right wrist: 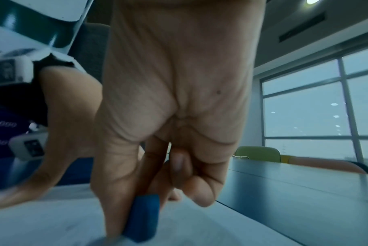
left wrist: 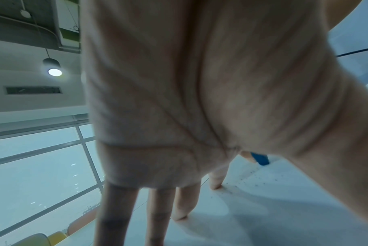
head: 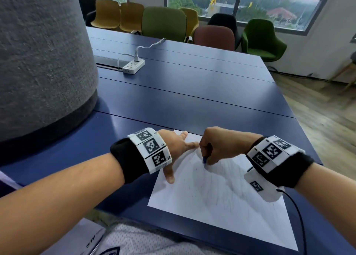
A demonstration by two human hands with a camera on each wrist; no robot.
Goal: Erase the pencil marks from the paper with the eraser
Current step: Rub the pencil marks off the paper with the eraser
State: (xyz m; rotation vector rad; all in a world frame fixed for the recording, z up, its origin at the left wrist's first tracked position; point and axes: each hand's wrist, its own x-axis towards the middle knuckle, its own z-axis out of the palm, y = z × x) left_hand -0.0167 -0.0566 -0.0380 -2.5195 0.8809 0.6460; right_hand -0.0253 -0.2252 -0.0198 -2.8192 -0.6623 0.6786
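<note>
A white sheet of paper [head: 221, 197] with faint grey pencil strokes and dark eraser crumbs lies on the blue table [head: 183, 92] in front of me. My right hand [head: 213, 146] pinches a blue eraser [head: 204, 160] between thumb and fingers, its tip pressed on the paper near the upper middle. In the right wrist view the eraser [right wrist: 143, 218] sticks down from the fingers onto the sheet. My left hand [head: 177, 150] lies with spread, straight fingers on the sheet's upper left corner. The left wrist view shows its fingertips [left wrist: 179, 216] on the paper [left wrist: 263, 208] and the eraser [left wrist: 260, 158] beyond.
A white power strip [head: 133, 65] with its cable lies far back on the table. A large grey felt-covered column [head: 42, 62] stands at the left. Several coloured chairs [head: 163, 23] line the far side. The table's right edge drops to a wooden floor [head: 317, 119].
</note>
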